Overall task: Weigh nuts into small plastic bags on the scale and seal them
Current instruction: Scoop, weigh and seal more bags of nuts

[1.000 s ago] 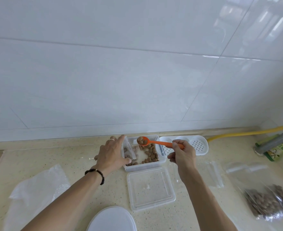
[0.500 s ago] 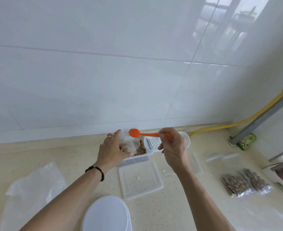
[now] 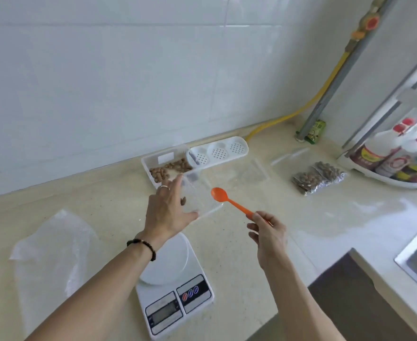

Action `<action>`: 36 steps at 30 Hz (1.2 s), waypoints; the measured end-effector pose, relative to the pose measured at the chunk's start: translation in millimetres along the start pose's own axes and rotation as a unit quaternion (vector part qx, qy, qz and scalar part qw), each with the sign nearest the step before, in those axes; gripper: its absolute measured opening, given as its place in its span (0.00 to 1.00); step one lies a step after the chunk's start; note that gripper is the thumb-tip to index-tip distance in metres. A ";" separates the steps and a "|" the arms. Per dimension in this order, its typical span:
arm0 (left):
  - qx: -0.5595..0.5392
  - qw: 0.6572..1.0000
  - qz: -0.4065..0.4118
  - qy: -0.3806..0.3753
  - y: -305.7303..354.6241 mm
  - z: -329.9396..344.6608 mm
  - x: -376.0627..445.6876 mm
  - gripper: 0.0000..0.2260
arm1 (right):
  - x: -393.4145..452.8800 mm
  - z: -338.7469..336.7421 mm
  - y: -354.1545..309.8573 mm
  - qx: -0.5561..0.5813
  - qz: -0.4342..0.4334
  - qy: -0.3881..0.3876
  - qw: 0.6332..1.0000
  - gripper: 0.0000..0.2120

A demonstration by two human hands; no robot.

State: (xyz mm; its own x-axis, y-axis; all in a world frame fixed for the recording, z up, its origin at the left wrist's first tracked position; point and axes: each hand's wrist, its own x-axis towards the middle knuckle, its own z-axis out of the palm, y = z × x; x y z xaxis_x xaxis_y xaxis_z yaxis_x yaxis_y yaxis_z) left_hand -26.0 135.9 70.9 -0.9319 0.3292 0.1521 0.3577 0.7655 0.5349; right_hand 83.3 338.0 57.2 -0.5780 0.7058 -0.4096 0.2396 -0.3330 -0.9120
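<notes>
On the pale desk, the left hand reached forward with its forearm stretched out over the white scale, fingers spread and thumb out to the side; it seemed to hold a small clear plastic bag between thumb and fingers, with a few nuts apparently inside (the film was too transparent to be sure). The right hand was raised beside it, pinching the handle end of an orange spoon, its bowl empty and pointing toward the bag. Behind the hands, near the tiled wall, stood a white tub of nuts. Two filled bags lay well apart to the right. A clear lid lay flat under the spoon.
</notes>
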 end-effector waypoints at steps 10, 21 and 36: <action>0.024 0.997 0.038 -0.057 12.3 19.0 -51.0 0.44 | -27.8 -46.2 84.1 -0.137 0.052 0.053 0.988 0.09; 0.003 0.997 0.044 -0.063 15.0 7.1 -60.0 0.44 | -40.1 -20.4 27.6 -0.221 -0.070 -0.049 0.971 0.15; -0.230 0.960 -0.046 -0.155 -22.5 -40.3 -61.9 0.12 | -68.6 54.6 -55.1 -0.179 -0.182 -0.263 0.930 0.08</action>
State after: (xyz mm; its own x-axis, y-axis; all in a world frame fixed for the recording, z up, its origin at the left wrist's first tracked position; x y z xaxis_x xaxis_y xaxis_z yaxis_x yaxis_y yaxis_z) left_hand 21.2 76.1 82.9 -0.8705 0.4750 -0.1291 0.1448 0.4977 0.8552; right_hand 67.1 273.8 136.8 -0.9508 0.2966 -0.0899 0.1435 0.1644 -0.9759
